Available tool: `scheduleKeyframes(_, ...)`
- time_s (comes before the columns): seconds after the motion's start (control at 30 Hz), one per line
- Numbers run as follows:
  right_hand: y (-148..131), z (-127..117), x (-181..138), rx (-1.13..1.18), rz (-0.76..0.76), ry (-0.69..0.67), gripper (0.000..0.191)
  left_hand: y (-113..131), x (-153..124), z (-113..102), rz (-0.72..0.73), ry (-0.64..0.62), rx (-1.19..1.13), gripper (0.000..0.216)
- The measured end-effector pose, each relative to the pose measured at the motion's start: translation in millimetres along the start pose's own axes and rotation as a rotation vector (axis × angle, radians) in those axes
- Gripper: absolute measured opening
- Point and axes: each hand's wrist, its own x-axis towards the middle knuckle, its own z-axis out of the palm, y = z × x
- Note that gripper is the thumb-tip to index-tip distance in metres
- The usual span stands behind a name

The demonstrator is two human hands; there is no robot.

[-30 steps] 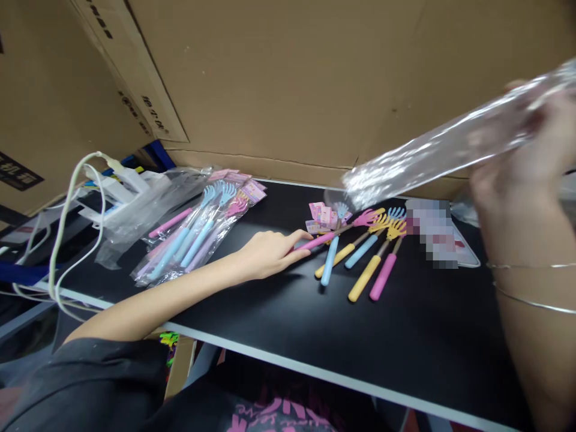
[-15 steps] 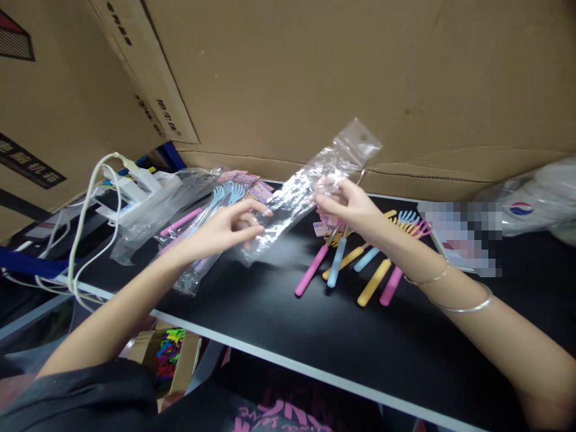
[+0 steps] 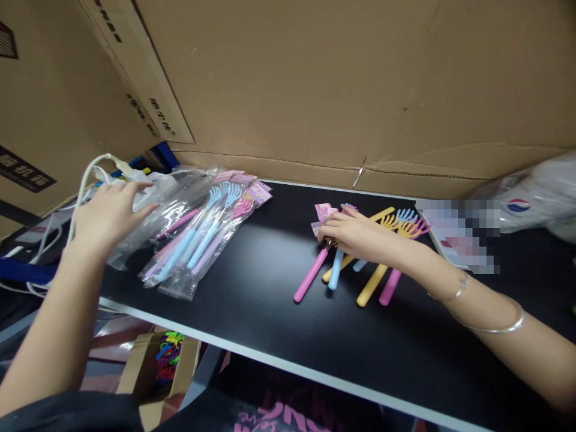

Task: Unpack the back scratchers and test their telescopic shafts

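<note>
My left hand is raised at the left above crumpled clear plastic bags, its thumb and fingers apart, holding nothing visible. My right hand reaches down over loose back scratchers, fingers curled at the metal shaft of a pink-handled back scratcher and beside small pink cards. What its fingertips grip is hidden. Around it lie a blue-handled back scratcher and a yellow-handled back scratcher, with several claw heads fanned to the right. Bagged back scratchers with header cards lie stacked between my hands.
Tall cardboard walls the back of the black table. White cables loop at the left. A flat white-edged item and a plastic-wrapped bundle sit at the right. Below stands an open box of colourful pieces.
The clear bag stretched between my hands is no longer held there. My left hand has swung left and opened; my right hand has lowered onto the loose back scratchers, which lie nearly unmoved.
</note>
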Motion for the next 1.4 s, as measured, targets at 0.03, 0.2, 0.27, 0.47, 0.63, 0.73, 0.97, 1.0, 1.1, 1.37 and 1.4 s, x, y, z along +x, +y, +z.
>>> scheduleKeyframes(0.03, 2, -1, -1, -0.01, -0.001, 0.007, 0.033, 14, -3, -3, 0.04, 0.042, 0.011, 0.047)
scheduleKeyframes(0.2, 18, -6, -7, -0.012, -0.032, 0.125, 0.031, 111, -21, -20, 0.336, 0.02, -0.165, 0.035)
scheduleKeyframes(0.27, 31, -8, -14, -0.059, 0.065, 0.176, 0.03, 153, -30, -24, 0.461, -0.05, -0.208, 0.036)
scheduleKeyframes(0.47, 73, -2, -37, -0.192, 0.304, 0.142, 0.023, 249, -41, -19, 0.748, -0.23, -0.144, 0.071)
scheduleKeyframes(0.63, 78, 12, -41, -0.074, 0.268, 0.118, 0.026, 285, -31, -7, 0.803, -0.258, -0.147, 0.08)
scheduleKeyframes(0.73, 72, 14, -40, -0.049, 0.242, 0.149, 0.023, 295, -29, -1, 0.781, -0.294, -0.16, 0.088)
scheduleKeyframes(0.97, 64, -8, -44, -0.096, 0.446, 0.358, 0.011, 297, -26, 6, 0.778, -0.463, -0.207, 0.043)
scheduleKeyframes(1.0, 66, -10, -47, -0.098, 0.486, 0.372, 0.011, 294, -25, 6, 0.754, -0.474, -0.225, 0.042)
scheduleKeyframes(1.1, 71, -8, -52, -0.12, 0.51, 0.332, 0.017, 281, -22, 6, 0.708, -0.485, -0.252, 0.04)
scheduleKeyframes(1.37, 72, 19, -32, -0.209, 0.24, 0.041, 0.022, 256, -14, 0, 0.639, -0.422, -0.513, 0.032)
scheduleKeyframes(1.4, 73, 18, -29, -0.194, 0.232, 0.044, 0.021, 256, -13, 0, 0.633, -0.412, -0.54, 0.031)
